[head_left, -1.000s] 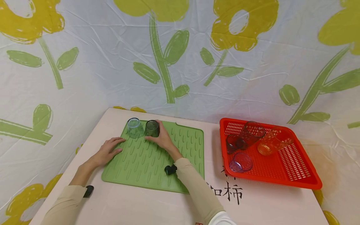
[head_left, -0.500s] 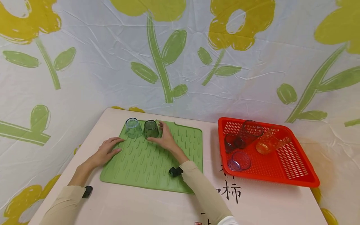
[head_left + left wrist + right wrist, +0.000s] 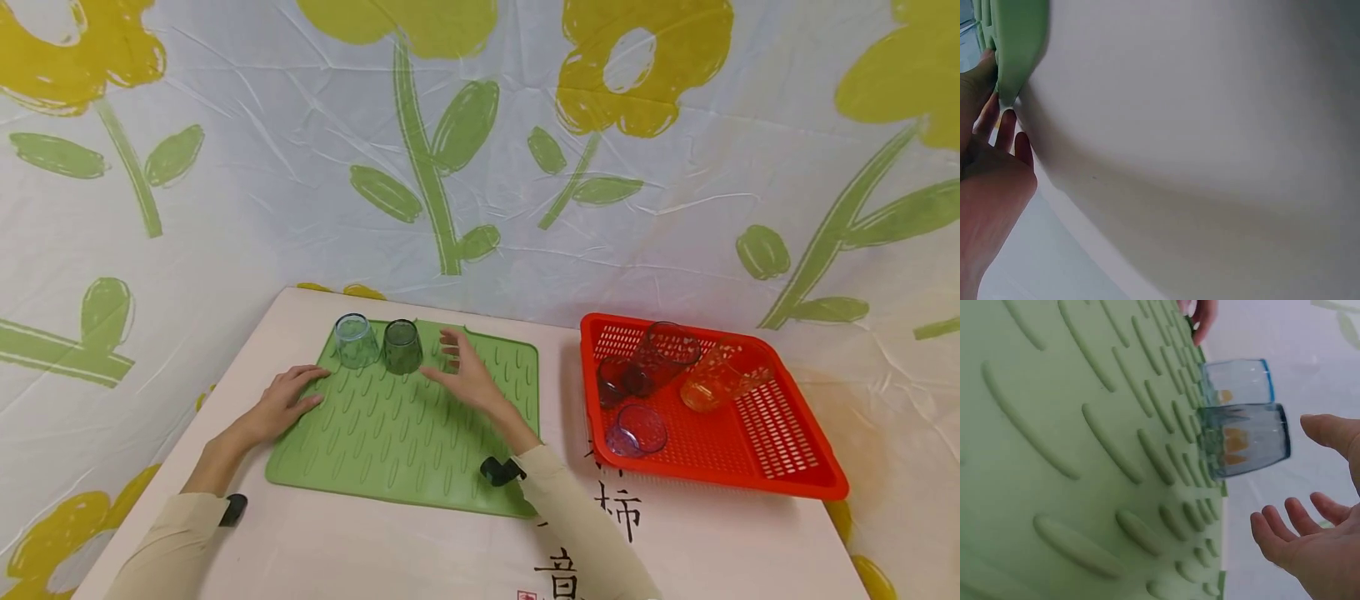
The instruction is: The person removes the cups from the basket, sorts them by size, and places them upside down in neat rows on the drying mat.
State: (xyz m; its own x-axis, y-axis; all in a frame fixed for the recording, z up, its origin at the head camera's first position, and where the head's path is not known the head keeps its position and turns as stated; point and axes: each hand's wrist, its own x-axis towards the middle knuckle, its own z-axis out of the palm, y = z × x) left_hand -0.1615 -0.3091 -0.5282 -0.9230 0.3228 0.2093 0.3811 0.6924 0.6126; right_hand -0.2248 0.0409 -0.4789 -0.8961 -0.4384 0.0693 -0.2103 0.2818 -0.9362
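Observation:
My right hand is beside the dark grey glass, its fingers spread and nothing between them. A gap separates the hand from the glass in the right wrist view. The grey glass stands on the green ribbed mat with its narrower end up. Close on its left is a pale blue glass, set the same way; the two line up near the mat's back left corner. My left hand rests at the mat's left edge, fingers loosely extended. In the left wrist view, its thumb and fingertips touch the mat's edge.
On the right of the table stands a red plastic basket. Inside lie a purple glass, an orange glass and dark tinted glassware. Behind the table hangs a flower-printed cloth. Black lettering marks the tabletop.
My right hand has let go of the grey glass and drawn back to the right, fingers opening. The glass remains standing beside the blue one. My left hand has stayed in place.

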